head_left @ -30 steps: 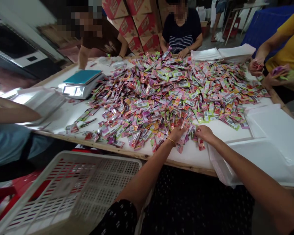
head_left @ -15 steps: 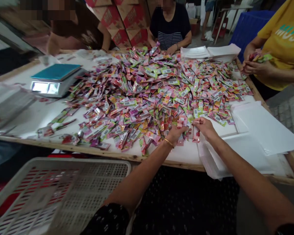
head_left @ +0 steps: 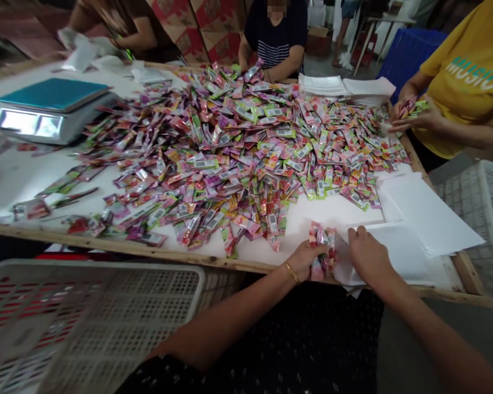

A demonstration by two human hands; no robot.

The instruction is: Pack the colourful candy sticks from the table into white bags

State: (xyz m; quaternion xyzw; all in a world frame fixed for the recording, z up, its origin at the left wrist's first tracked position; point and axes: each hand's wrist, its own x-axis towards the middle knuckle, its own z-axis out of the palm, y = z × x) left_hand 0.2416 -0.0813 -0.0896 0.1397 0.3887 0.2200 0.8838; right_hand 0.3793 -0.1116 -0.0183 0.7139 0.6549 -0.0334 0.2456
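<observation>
My left hand (head_left: 303, 259), with a gold bangle at the wrist, grips a bunch of colourful sachets (head_left: 322, 247) at the near table edge. My right hand (head_left: 366, 256) rests on the edge of a stack of clear white bags (head_left: 402, 251), its fingers pinching the top bag beside the bunch. A big heap of pink, green and purple sachets (head_left: 238, 142) covers the middle of the white table (head_left: 20, 175).
A white plastic crate (head_left: 86, 323) stands at my lower left, another crate (head_left: 482, 200) at the right. A teal-topped scale (head_left: 51, 109) sits far left. More white bags (head_left: 345, 86) lie at the back. A person in yellow (head_left: 460, 87) holds sachets; two others work opposite.
My left hand has gathered sachets from the heap's edge and pulled them back to the near table edge. My right hand has moved onto the white bags. The view has tilted right.
</observation>
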